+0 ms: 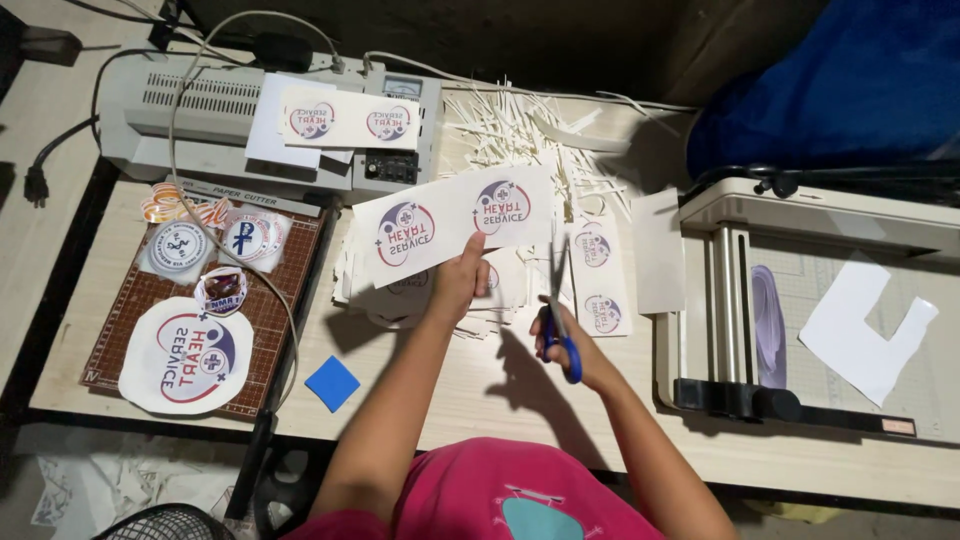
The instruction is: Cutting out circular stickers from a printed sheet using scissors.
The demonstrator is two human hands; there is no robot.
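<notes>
My left hand [458,283] pinches the lower edge of a white paper strip [452,222] printed with two round red-and-purple logos, holding it up above the table. My right hand [566,348] grips blue-handled scissors [560,318], blades pointing up and touching the strip's right end. Under the strip lies a heap of more printed strips [597,280] and cut pieces.
A grey laminator [190,115] with printed sheets on it sits at the back left. A brown paper cutter board [275,320] holds round stickers. A blue square [332,383] lies near the front edge. A large white trimmer [840,300] stands right. Thin paper offcuts [510,125] litter the back.
</notes>
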